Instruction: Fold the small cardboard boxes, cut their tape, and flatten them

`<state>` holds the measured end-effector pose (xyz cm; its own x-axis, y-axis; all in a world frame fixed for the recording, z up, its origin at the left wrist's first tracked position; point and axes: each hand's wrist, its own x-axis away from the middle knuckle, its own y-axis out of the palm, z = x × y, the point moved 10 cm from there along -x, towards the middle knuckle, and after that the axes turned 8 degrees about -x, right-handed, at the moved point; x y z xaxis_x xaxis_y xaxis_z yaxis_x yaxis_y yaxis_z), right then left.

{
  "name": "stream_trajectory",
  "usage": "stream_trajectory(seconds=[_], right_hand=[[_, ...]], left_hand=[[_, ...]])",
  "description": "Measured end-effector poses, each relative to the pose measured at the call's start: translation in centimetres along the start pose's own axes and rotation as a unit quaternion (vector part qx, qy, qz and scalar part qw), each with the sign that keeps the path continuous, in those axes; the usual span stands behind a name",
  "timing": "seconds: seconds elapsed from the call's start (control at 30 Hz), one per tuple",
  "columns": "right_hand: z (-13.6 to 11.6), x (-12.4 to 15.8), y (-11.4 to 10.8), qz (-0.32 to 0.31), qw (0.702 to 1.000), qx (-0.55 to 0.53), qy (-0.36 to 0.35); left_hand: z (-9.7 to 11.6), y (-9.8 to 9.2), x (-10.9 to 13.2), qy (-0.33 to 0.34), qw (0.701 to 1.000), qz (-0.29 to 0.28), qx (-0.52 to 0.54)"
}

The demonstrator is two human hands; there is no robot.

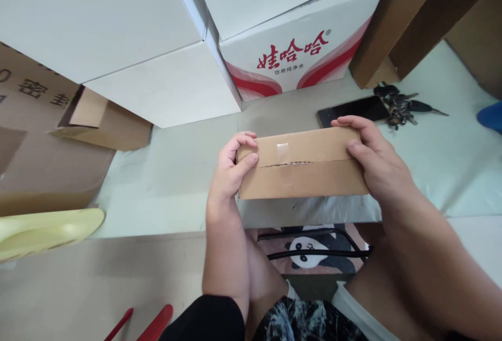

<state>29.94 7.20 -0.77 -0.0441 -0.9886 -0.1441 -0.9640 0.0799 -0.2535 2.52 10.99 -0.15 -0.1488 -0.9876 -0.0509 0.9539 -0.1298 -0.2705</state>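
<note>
Head camera view: nearest lay the person's lap in dark patterned cloth (pixel 306 320), with a panda-printed fabric piece (pixel 309 254) and thin black bars beyond it, below the tabletop's edge. Above that edge, a long, flat-sided box of plain brown cardboard (pixel 301 176) was held between the bare left hand (pixel 231 171) and the bare right hand (pixel 378 158). Its long axis ran from one hand to the other, across the person's front, the right end slightly farther away. Neither hand was nearer, for both touched it: the left fingers were clamped on the left end, thumb on the upward face and the others curled over the far edge; the right fingers gripped the right end likewise. Between the thumbs ran a lengthwise seam, rough at its middle, and a small piece of clear tape (pixel 282 150) sat just beyond it. Whether the box touched the pale green tabletop (pixel 157 184) could not be told. Just past the right fingers lay a dark, flat phone (pixel 353 111), with a bunch of black and metal keys (pixel 400 105) at its right end. Farther back stood a white carton with red lettering (pixel 294 50), plain white boxes (pixel 164 84) to its left and an open brown cardboard box (pixel 392 22) to its right.
</note>
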Motion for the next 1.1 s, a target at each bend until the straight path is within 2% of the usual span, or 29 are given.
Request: stream_trajectory(seconds=[0.17,0.33,0.5,0.67,0.8,0.97,1.1], right_hand=[[0.5,0.3,0.2,-0.018,0.999,0.047,0.008],[0.4,0.3,0.5,-0.023,0.999,0.030,0.011],[-0.4,0.1,0.6,-0.011,1.000,0.013,-0.012],[-2.7,0.3,0.1,0.015,0.992,0.089,-0.092],[-3.5,0.6,-0.1,0.022,0.986,0.118,-0.119],[-3.5,0.7,0.1,0.014,0.985,0.118,-0.125],[-3.5,0.8,0.6,-0.005,0.984,0.111,-0.137]], left_hand=[[-0.1,0.3,0.0,-0.019,0.998,0.015,0.063],[-0.2,0.3,-0.2,-0.024,0.996,0.028,0.076],[-0.7,0.0,-0.3,-0.032,0.998,0.024,0.050],[-0.5,-0.1,-0.1,-0.028,1.000,0.013,-0.005],[1.6,-0.3,0.6,0.013,0.990,0.038,-0.134],[5.4,-0.3,2.1,0.069,0.948,0.100,-0.295],[6.3,1.0,2.6,0.104,0.939,0.068,-0.320]])
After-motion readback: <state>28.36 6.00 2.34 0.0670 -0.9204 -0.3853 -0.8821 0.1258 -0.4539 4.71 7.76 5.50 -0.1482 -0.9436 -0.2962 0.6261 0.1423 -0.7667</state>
